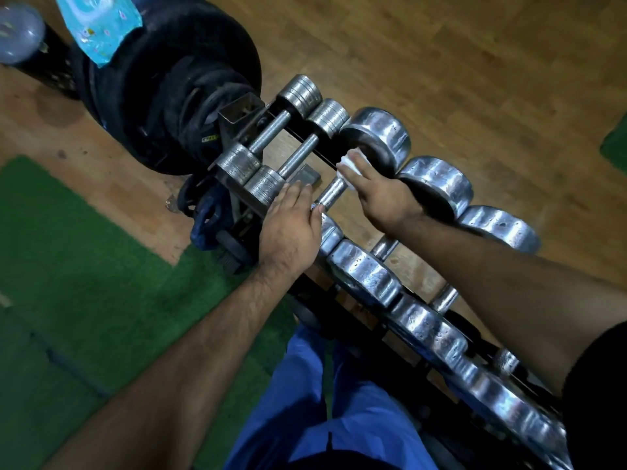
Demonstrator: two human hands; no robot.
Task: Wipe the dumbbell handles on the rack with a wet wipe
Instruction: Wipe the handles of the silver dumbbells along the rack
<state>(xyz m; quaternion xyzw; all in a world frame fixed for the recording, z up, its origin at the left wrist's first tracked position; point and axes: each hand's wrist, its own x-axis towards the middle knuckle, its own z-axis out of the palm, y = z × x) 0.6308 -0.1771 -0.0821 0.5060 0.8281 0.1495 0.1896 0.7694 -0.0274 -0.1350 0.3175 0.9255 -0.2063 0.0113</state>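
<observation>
The right hand (373, 188) presses a white wet wipe (346, 164) around the far end of the third dumbbell handle (330, 195) on the rack (237, 113), fingers curled over it, while the left hand (291, 222) rests flat, fingers straight, on that dumbbell's near head (330, 232).

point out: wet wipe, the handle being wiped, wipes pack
wet wipe (345, 163), head view, on the white fold showing above the right hand's fingers.
handle being wiped (330, 195), head view, on the bare knurled steel between the two hands.
wipes pack (98, 25), head view, on its blue printed face, top left.
</observation>
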